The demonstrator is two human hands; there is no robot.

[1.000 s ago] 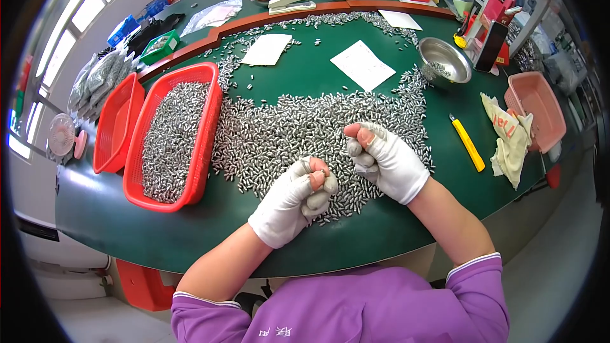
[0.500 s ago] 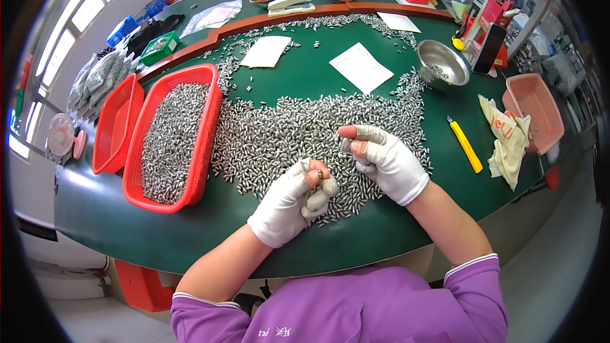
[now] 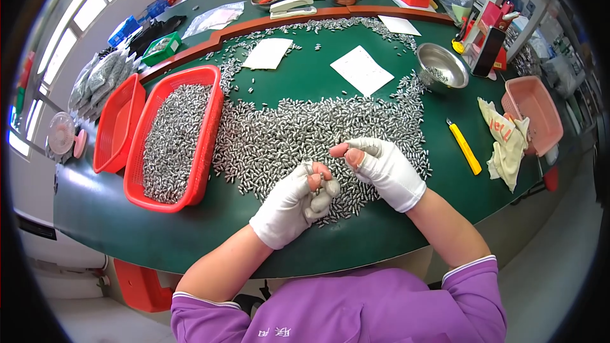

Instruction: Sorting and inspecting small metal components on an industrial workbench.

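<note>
Small silvery metal pieces, short and rod-shaped, lie in a broad heap [image 3: 279,127] on the green table. Above its near edge, my left hand [image 3: 289,200], in a white glove with bare thumb and fingertip, is closed with a small metal piece [image 3: 322,178] pinched between thumb and fingers. My right hand [image 3: 387,174], gloved the same way, hovers over the heap just to the right. Its thumb and forefinger tips are close together and the other fingers curl under. Anything between those tips is too small to make out.
A red basket [image 3: 218,111] full of the same pieces stands left, beside another red basket [image 3: 108,146]. To the right are a steel bowl [image 3: 454,57], a yellow utility knife [image 3: 464,146], a cloth [image 3: 506,152] and a pink basket [image 3: 546,114]. Paper sheets [image 3: 362,71] lie beyond the heap.
My right hand has moved down and slightly left, nearer my left hand, and its thumb and forefinger have come closer together. My left hand has stayed nearly in place, still pinching.
</note>
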